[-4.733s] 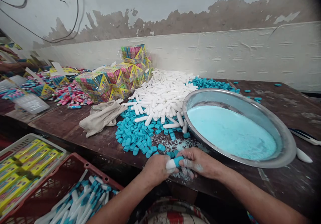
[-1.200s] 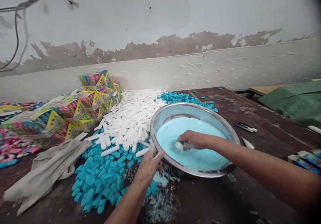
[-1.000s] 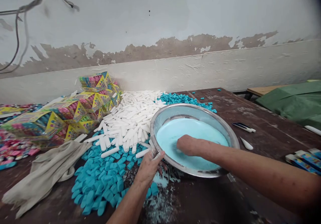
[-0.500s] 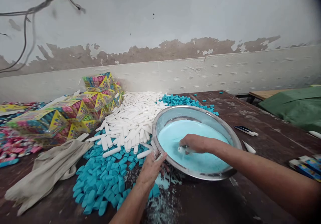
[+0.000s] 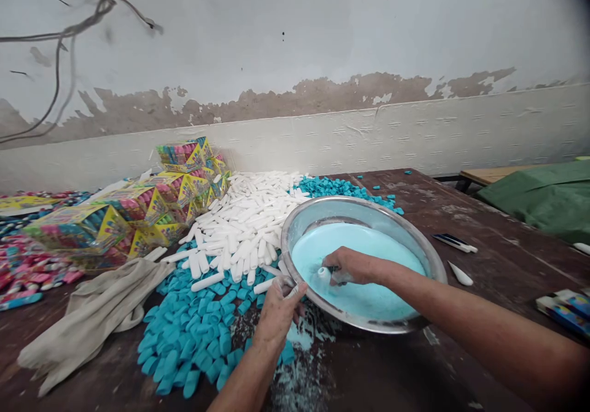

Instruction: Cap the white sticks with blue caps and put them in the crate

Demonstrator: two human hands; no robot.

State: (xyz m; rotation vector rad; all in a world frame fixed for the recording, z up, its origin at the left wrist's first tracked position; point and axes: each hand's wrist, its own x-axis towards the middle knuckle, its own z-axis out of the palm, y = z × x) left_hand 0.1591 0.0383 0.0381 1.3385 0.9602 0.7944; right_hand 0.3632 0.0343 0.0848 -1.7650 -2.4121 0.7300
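Over the wooden table (image 5: 461,215), right hand (image 5: 350,265) clamps a white tube (image 5: 325,273) in the metal basin (image 5: 428,258); left hand (image 5: 279,310) grips its rim.

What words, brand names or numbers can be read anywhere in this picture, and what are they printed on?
None can be read.
Stacked yellow and multicoloured cardboard boxes: bright print, too blurred to read.
Small blue and yellow packets at the table's right edge: print too small to read.
Round metal basin of pale blue powder, white plastic tubes and turquoise plastic caps: no lettering visible.

Shiny metal basin (image 5: 431,258) on rough wooden table (image 5: 498,246).
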